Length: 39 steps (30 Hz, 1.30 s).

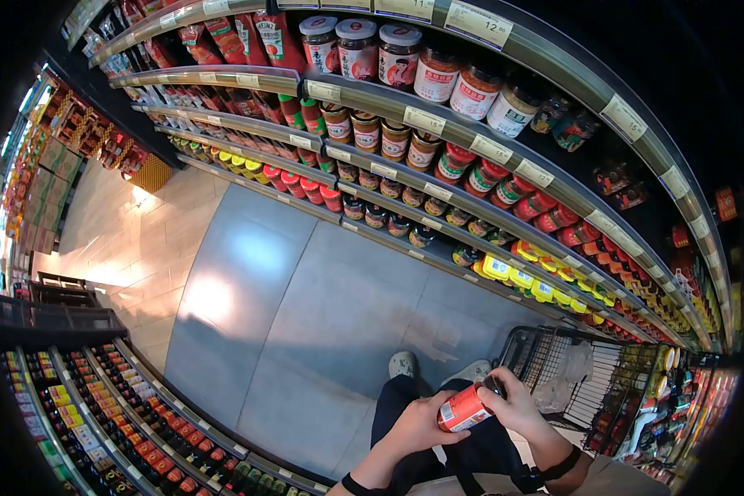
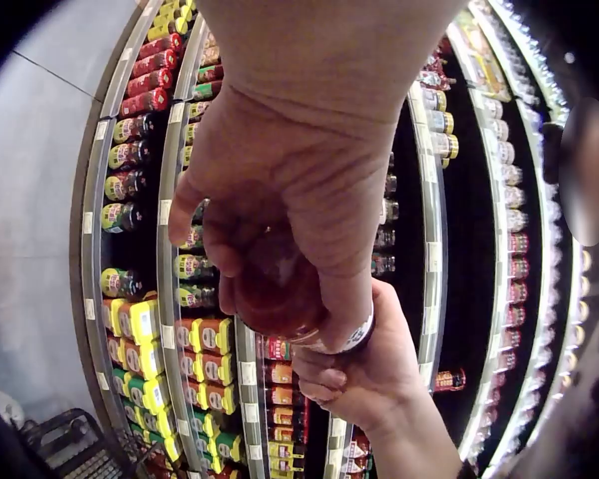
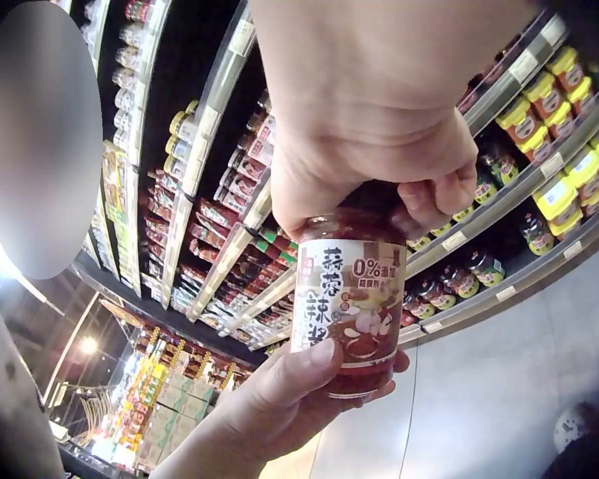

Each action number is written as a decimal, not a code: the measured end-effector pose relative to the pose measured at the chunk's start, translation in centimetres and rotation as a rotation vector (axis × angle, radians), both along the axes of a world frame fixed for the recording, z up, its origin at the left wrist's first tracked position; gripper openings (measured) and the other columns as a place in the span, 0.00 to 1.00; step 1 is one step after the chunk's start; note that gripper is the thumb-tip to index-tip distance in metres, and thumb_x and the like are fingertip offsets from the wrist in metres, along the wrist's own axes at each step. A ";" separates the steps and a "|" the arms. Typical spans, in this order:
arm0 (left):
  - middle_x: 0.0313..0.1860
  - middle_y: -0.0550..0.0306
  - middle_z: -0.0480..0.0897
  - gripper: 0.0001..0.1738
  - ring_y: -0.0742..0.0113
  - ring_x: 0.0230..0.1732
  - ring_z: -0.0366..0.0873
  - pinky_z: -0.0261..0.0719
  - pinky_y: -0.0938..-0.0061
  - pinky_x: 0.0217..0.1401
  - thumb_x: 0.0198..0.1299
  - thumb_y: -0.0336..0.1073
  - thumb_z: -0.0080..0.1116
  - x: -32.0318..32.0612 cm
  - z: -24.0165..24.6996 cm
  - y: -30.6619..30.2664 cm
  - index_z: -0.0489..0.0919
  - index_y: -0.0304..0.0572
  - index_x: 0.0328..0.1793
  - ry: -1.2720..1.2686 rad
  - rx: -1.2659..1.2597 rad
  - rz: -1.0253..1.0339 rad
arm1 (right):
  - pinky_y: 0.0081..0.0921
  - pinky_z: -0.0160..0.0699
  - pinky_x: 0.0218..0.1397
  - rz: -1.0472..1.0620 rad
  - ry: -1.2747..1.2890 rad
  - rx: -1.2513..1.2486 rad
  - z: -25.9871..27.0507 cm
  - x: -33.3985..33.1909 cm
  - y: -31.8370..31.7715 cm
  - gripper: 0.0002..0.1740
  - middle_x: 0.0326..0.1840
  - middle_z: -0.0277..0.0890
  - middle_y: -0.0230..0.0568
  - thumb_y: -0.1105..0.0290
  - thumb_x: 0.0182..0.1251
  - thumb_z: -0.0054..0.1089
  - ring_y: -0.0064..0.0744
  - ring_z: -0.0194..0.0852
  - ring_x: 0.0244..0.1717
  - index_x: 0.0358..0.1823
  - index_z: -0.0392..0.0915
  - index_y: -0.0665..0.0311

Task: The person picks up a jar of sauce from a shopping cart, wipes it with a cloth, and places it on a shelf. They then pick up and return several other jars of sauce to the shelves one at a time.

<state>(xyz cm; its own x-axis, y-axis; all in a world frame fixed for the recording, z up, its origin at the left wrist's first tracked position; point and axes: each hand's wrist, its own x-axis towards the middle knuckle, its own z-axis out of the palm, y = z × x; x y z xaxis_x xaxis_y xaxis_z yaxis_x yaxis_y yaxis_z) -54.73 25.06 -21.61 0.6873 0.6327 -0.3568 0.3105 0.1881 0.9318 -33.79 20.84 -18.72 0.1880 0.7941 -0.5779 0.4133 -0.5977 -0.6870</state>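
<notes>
Fingers [image 3: 309,364] grip cylindrical glass jar [image 3: 349,299]

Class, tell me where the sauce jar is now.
Head view, lower right: the sauce jar is held between the left hand at its base and the right hand on its lid, beside the shopping cart.
</notes>
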 end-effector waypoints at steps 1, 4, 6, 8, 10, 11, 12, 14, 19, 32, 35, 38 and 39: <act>0.41 0.47 0.84 0.40 0.51 0.43 0.84 0.81 0.66 0.50 0.41 0.48 0.78 0.0 -0.2 -0.1 0.75 0.38 0.59 -0.004 0.010 0.006 | 0.29 0.75 0.40 0.002 0.000 -0.002 -0.1 0.0 0.1 0.24 0.33 0.79 0.44 0.53 0.61 0.65 0.34 0.79 0.34 0.47 0.73 0.67; 0.39 0.45 0.84 0.40 0.50 0.41 0.84 0.82 0.65 0.48 0.41 0.48 0.77 0.0 -0.7 -0.2 0.74 0.39 0.59 -0.033 0.038 0.031 | 0.29 0.75 0.41 0.013 -0.013 0.003 -0.2 -0.1 0.2 0.24 0.33 0.79 0.43 0.53 0.61 0.65 0.34 0.79 0.34 0.47 0.73 0.67; 0.37 0.44 0.84 0.39 0.48 0.39 0.84 0.82 0.64 0.46 0.41 0.48 0.76 0.0 -0.8 -0.2 0.74 0.39 0.59 -0.060 0.060 0.049 | 0.29 0.75 0.42 0.015 -0.003 -0.005 -0.1 -0.1 0.4 0.25 0.34 0.79 0.44 0.52 0.61 0.64 0.35 0.80 0.36 0.47 0.73 0.66; 0.36 0.44 0.85 0.39 0.48 0.39 0.84 0.82 0.64 0.46 0.41 0.48 0.76 0.1 -0.7 -0.1 0.73 0.39 0.59 -0.055 0.058 0.045 | 0.30 0.75 0.42 0.014 -0.005 -0.015 0.0 -0.1 0.5 0.25 0.34 0.79 0.44 0.52 0.61 0.64 0.36 0.80 0.36 0.48 0.73 0.66; 0.36 0.45 0.85 0.39 0.48 0.39 0.85 0.82 0.64 0.46 0.41 0.48 0.76 0.1 -0.6 0.0 0.73 0.39 0.59 -0.051 0.054 0.044 | 0.30 0.75 0.43 0.012 -0.006 -0.023 0.0 -0.1 0.5 0.26 0.35 0.79 0.45 0.51 0.60 0.64 0.37 0.80 0.37 0.48 0.73 0.66; 0.36 0.45 0.85 0.39 0.48 0.39 0.85 0.82 0.64 0.46 0.41 0.48 0.76 0.1 -0.6 0.0 0.73 0.39 0.59 -0.046 0.050 0.042 | 0.30 0.75 0.43 0.011 -0.013 -0.012 -0.1 -0.1 0.4 0.26 0.35 0.79 0.45 0.52 0.60 0.65 0.37 0.80 0.37 0.48 0.73 0.66; 0.36 0.45 0.85 0.39 0.48 0.39 0.85 0.82 0.64 0.46 0.41 0.48 0.76 0.1 -0.6 0.0 0.73 0.39 0.59 -0.046 0.050 0.043 | 0.31 0.75 0.44 0.011 -0.021 -0.001 -0.2 -0.1 0.4 0.26 0.35 0.79 0.45 0.52 0.60 0.65 0.37 0.80 0.37 0.48 0.73 0.66; 0.36 0.45 0.85 0.39 0.48 0.39 0.85 0.83 0.64 0.46 0.41 0.48 0.76 0.1 -0.7 -0.1 0.73 0.39 0.59 -0.052 0.056 0.044 | 0.31 0.75 0.44 0.014 -0.018 -0.006 -0.4 0.0 0.3 0.26 0.35 0.79 0.45 0.51 0.60 0.64 0.38 0.80 0.38 0.48 0.73 0.66; 0.38 0.46 0.85 0.40 0.50 0.41 0.85 0.82 0.65 0.48 0.40 0.49 0.77 0.0 -0.4 0.1 0.74 0.39 0.59 -0.035 0.029 0.030 | 0.32 0.75 0.45 0.024 -0.042 -0.017 -0.1 0.0 0.4 0.27 0.36 0.80 0.47 0.50 0.60 0.64 0.41 0.81 0.39 0.48 0.74 0.66; 0.41 0.46 0.85 0.41 0.52 0.44 0.85 0.81 0.67 0.50 0.40 0.49 0.78 0.5 1.0 0.1 0.74 0.39 0.60 -0.010 0.021 -0.009 | 0.34 0.77 0.43 0.012 -0.091 0.010 2.8 -0.1 0.8 0.27 0.34 0.80 0.49 0.49 0.59 0.64 0.44 0.83 0.38 0.47 0.74 0.65; 0.41 0.46 0.85 0.41 0.52 0.44 0.85 0.81 0.67 0.50 0.41 0.49 0.78 0.6 1.9 0.4 0.74 0.39 0.60 -0.047 0.031 0.004 | 0.35 0.77 0.42 0.003 -0.084 0.016 3.6 0.0 0.9 0.26 0.33 0.80 0.49 0.49 0.60 0.64 0.45 0.83 0.38 0.47 0.75 0.65; 0.38 0.44 0.85 0.39 0.49 0.41 0.85 0.82 0.65 0.47 0.42 0.48 0.76 0.7 2.6 0.6 0.73 0.37 0.59 -0.075 0.089 0.010 | 0.35 0.77 0.42 0.005 -0.089 0.030 4.3 0.1 1.0 0.26 0.32 0.80 0.49 0.49 0.60 0.64 0.45 0.83 0.37 0.47 0.74 0.65; 0.38 0.44 0.85 0.39 0.49 0.41 0.85 0.82 0.65 0.47 0.42 0.48 0.76 0.8 2.8 0.7 0.73 0.37 0.59 -0.075 0.094 0.008 | 0.35 0.77 0.42 0.008 -0.095 0.036 4.5 0.2 1.0 0.26 0.32 0.80 0.49 0.49 0.60 0.64 0.45 0.83 0.37 0.47 0.74 0.66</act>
<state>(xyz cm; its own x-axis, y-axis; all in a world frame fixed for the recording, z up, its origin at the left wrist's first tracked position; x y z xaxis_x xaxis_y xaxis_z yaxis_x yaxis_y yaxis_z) -53.94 25.76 -18.83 0.7044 0.6669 -0.2428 0.2376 0.1007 0.9661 -33.60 21.86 -14.25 0.2342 0.8160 -0.5285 0.4823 -0.5696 -0.6656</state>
